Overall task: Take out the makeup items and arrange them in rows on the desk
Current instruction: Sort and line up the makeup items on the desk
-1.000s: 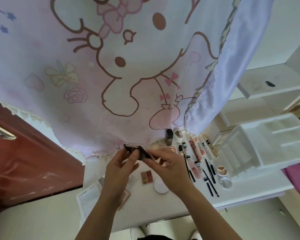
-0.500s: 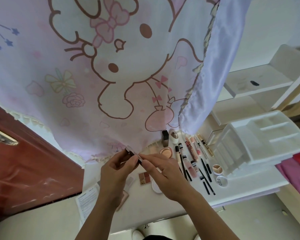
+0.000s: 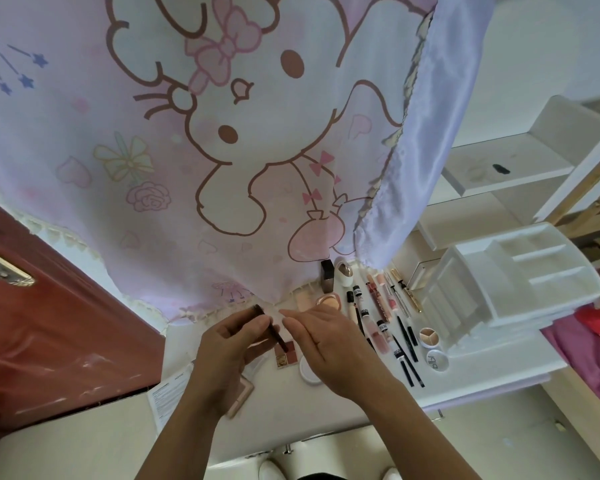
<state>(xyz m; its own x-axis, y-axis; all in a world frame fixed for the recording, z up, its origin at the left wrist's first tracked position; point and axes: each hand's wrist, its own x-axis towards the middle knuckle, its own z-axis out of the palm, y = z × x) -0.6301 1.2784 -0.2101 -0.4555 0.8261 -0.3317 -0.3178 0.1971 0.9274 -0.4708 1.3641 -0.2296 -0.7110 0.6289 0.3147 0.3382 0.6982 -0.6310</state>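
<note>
My left hand [image 3: 229, 344] grips a thin dark makeup compact [image 3: 271, 327] edge-on above the white desk [image 3: 482, 372]. My right hand [image 3: 326, 337] hovers just right of it with fingers stretched out, holding nothing. On the desk lie a small red-and-tan palette [image 3: 286, 353], a round white compact [image 3: 309, 370], a peach blush pan [image 3: 328, 301], a pink flat case [image 3: 241, 398], and rows of several lip glosses and pencils [image 3: 381, 306]. Two small round pots [image 3: 430, 336] sit to the right.
A white empty organizer [image 3: 520, 282] with compartments stands at the desk's right. A pink cartoon curtain [image 3: 222, 133] hangs over the desk's back. A leaflet [image 3: 168, 398] lies at the left edge. A red door [image 3: 49, 323] is at left, white shelves [image 3: 510, 168] at right.
The compact was held open by both hands; now it is closed and only my left hand holds it. My right hand has let go and spread its fingers.
</note>
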